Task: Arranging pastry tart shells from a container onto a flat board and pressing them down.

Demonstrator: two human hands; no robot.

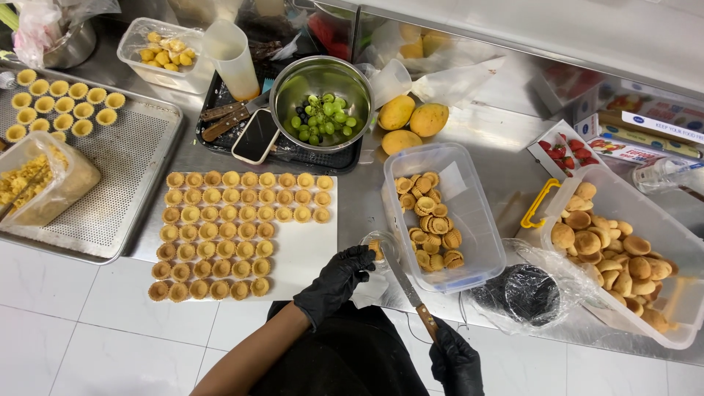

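Observation:
My left hand [334, 282], in a black glove, holds a small clear cup [378, 248] with a tart shell in it, at the right edge of a white board [308, 253]. My right hand [455, 359], also gloved, grips the wooden handle of a knife [407, 290] whose blade points up into the cup. Rows of several small tart shells [227, 227] cover the board. Just right of the cup stands a clear tub [477, 220] with more tart shells.
A steel bowl of green grapes [323, 117] sits on a black tray with a phone [255, 136] and a knife. Mangoes [411, 121] lie behind the tub. A perforated baking tray [125, 169] with shells is left. A bin of round pastries [623, 257] is right.

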